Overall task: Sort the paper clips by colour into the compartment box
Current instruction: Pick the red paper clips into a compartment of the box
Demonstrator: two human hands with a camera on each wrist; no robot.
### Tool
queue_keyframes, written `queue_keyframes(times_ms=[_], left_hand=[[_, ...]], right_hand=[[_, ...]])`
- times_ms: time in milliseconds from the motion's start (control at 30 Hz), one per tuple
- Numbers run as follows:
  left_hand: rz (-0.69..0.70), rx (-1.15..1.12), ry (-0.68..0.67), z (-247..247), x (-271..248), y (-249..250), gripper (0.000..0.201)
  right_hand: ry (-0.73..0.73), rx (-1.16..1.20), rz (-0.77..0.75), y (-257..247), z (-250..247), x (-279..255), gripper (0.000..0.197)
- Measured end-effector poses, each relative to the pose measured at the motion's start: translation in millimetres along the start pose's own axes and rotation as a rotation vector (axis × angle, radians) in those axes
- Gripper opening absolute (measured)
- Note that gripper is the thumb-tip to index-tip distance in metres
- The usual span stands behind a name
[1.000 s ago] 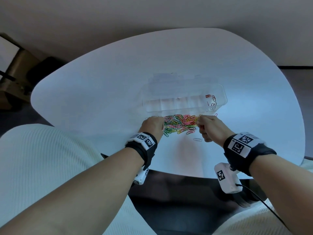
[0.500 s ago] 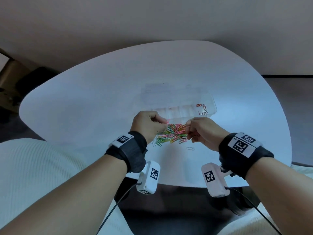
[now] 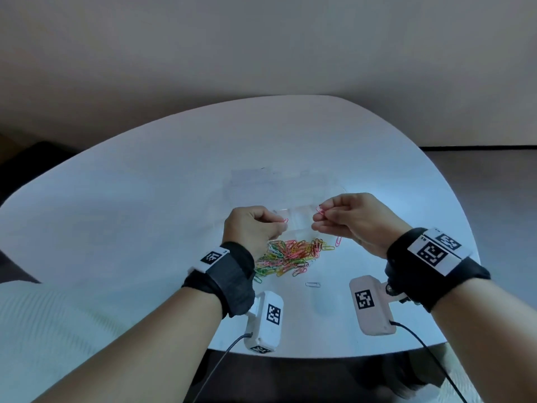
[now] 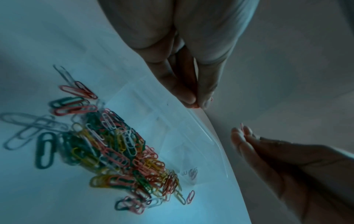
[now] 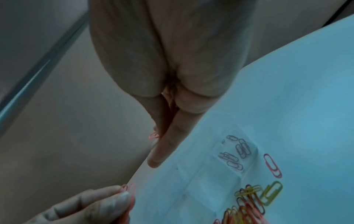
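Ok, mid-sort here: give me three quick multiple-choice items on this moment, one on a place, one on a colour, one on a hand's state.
1. Where does the heap of mixed-colour paper clips lie?
A. inside the box
B. on the white table, on the near side of the clear plastic compartment box
C. on the floor

2. What colour is the clip pinched by the right hand?
A. pink-red
B. green
C. yellow

3. What is the left hand doing?
A. lying flat on the table
B. hanging open and idle
C. pinching a pink clip above the heap

Key: 1 B, the heap sits on the tabletop before the box. 2 A, a pink-red loop shows at its fingertips. 3 C, finger and thumb meet on the clip.
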State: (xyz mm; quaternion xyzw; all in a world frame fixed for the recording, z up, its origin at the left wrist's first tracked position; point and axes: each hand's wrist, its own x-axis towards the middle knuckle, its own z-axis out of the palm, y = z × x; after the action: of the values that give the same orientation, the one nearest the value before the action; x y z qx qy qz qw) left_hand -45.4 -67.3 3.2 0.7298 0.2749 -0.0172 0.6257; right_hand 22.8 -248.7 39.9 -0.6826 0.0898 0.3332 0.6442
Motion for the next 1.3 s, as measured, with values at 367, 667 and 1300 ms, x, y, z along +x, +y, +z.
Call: queue_keyframes(times_ms=[367,667,1300], left_hand=[[0.017,0.131,0.091,31,31,15,0.011],[-0.078,0.366,-0.066,60,42,12,0.026],[-0.049,0.788,0.083,-35,-13,-22,0.012]], right_hand=[[0.205,-0.444,0.006,20,9,53,0.016],[0.274,-0.198,-0.127,16,-6,46,0.020],[0.198,-1.266,-0.170,26,-19,27,0.030]])
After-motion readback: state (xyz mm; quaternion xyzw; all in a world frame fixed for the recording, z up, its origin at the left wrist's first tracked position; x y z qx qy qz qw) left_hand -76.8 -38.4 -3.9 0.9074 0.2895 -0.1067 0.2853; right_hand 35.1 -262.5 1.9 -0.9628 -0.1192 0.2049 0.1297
